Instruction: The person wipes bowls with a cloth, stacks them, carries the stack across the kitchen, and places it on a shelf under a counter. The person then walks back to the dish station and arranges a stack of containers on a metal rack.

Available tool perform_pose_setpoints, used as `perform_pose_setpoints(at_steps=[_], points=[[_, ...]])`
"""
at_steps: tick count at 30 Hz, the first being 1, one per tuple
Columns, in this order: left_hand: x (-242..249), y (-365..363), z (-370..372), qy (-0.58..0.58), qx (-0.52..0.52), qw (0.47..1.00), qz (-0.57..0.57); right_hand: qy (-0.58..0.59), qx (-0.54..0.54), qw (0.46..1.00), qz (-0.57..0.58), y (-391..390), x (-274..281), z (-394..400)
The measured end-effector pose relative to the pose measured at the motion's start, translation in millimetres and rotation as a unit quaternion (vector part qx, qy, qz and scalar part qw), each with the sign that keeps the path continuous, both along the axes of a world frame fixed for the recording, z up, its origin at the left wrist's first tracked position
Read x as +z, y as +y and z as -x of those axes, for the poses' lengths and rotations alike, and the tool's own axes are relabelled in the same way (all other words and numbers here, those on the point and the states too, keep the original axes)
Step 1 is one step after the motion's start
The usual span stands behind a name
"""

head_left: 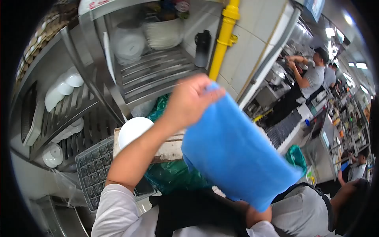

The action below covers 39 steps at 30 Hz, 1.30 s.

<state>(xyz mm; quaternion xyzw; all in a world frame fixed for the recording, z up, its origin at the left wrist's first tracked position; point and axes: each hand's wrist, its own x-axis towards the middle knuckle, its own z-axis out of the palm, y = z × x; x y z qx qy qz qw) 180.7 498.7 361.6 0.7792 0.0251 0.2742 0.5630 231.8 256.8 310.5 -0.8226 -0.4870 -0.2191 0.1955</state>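
Note:
A blue cloth (237, 150) is spread in the air in front of my body, blurred at its far edge. My left hand (191, 100) is closed on its upper corner, thumb and fingers pinched together. At the cloth's lower end is my right hand (258, 215), its fingers hidden behind the fabric; whether it grips the cloth does not show. Below my left forearm, a white plate (135, 130) rests on a pale, worn board or box (169, 152). Green plastic bags (173, 177) bulge beneath the cloth.
A slatted metal shelf (148, 73) bears stacked white plates (164, 33) and a black bottle (202, 49). On the left are white bowls (59, 93) and a grey rack (94, 168). A yellow pipe (222, 39) climbs the wall. A person in grey (302, 209) is close at right.

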Motion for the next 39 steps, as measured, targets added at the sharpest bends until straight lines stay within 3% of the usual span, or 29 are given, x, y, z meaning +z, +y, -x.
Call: perform_pose_setpoints(at_steps=[1,2,3,5,8,11,15,18,22,25,26,27,28,29,31,33,35,36,37,38,39], points=[[-23,1,-2,0.073,-0.022,0.997,-0.019,-0.274,-0.012,0.952,0.135,36,-13,17],[-47,5,5,0.087,-0.039,0.995,-0.036,-0.448,0.094,0.850,0.259,47,98,49],[-66,10,19,0.102,-0.065,0.991,-0.055,-0.359,0.090,0.897,0.242,46,84,75],[-92,21,57,0.161,0.004,0.983,-0.085,-0.213,0.115,0.950,0.198,33,59,83],[-120,46,106,0.241,0.134,0.941,-0.195,-0.112,0.154,0.970,0.153,8,54,66],[-151,61,140,0.359,0.133,0.855,-0.349,-0.091,0.133,0.978,0.133,-13,56,50],[-163,61,151,0.460,0.064,0.812,-0.353,-0.087,0.081,0.984,0.133,-32,50,45],[-204,76,159,0.424,0.102,0.799,-0.415,-0.088,0.056,0.986,0.128,-37,45,47],[-206,77,155,0.456,0.078,0.773,-0.434,-0.100,0.031,0.986,0.133,-44,42,48],[-192,71,149,0.445,0.125,0.790,-0.402,-0.134,-0.022,0.980,0.146,-46,43,42],[-184,64,148,0.337,0.138,0.893,-0.266,-0.155,-0.049,0.974,0.156,-46,45,40],[-177,58,145,0.216,0.146,0.958,-0.117,-0.182,-0.087,0.965,0.168,-44,47,37],[-170,54,136,0.238,0.127,0.963,0.017,-0.210,-0.125,0.952,0.182,-42,49,34],[-161,44,130,0.237,0.132,0.962,0.020,-0.241,-0.164,0.936,0.198,-39,52,33],[-143,15,119,0.119,0.112,0.977,0.137,-0.293,-0.227,0.900,0.228,-33,53,35],[-123,-17,104,0.103,0.086,0.979,0.151,-0.316,-0.247,0.884,0.239,-27,50,41],[-115,-44,93,0.122,0.051,0.975,0.176,-0.530,-0.357,0.755,0.145,-20,48,53],[-121,-55,86,0.099,-0.001,0.983,0.154,-0.361,-0.292,0.872,0.155,-5,48,74],[-125,-65,82,0.076,-0.052,0.987,0.131,-0.496,-0.291,0.803,0.153,-4,50,76],[-94,-76,90,0.101,-0.060,0.991,-0.070,-0.495,-0.287,0.806,0.151,6,52,74],[-96,-77,90,0.104,-0.057,0.990,-0.070,-0.437,-0.435,0.782,0.094,28,54,72]])
